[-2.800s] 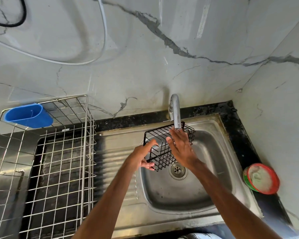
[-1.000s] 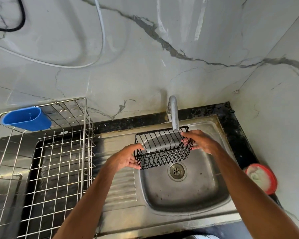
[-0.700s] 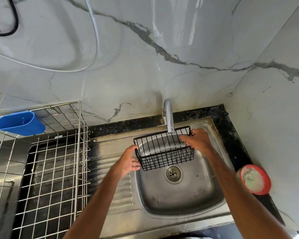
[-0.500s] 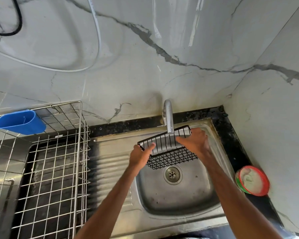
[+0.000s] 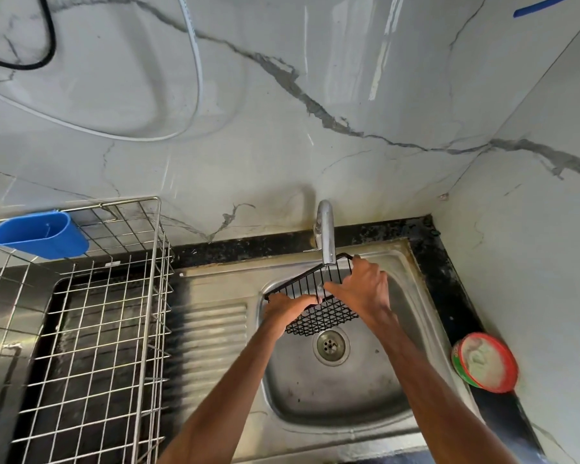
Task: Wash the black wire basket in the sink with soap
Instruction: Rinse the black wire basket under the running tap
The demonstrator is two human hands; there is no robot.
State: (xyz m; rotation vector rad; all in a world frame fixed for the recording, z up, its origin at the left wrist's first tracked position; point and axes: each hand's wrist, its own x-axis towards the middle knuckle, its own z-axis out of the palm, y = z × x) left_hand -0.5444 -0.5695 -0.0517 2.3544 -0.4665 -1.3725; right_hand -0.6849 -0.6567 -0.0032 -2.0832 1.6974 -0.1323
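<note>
Holding the basket up over the sink with both hands, tilted, one long rim rising toward the tap and the mesh side hanging just above the drain.

Gripping the lower-left end with the left hand, fingers curling round the wire there and pointing right. Clamping the right end with the right hand, fingers hooking over the raised far corner, thumb stretching left across the upright wires. Almost touching, right thumb to left fingertips, near the middle of the basket.

Hanging between the two hands: left one at the low near end, right one covering the high right end, bare wire showing between them and mesh showing below them. Sitting directly beneath the spout, raised rim just beside the tap's mouth. Being too blurred there to tell whether water is running. Touching no part of the basin, as far as can be told.

Lying well apart from the red-rimmed tub of pale paste on the counter at right, and from the rack with its blue cup at left.
</note>
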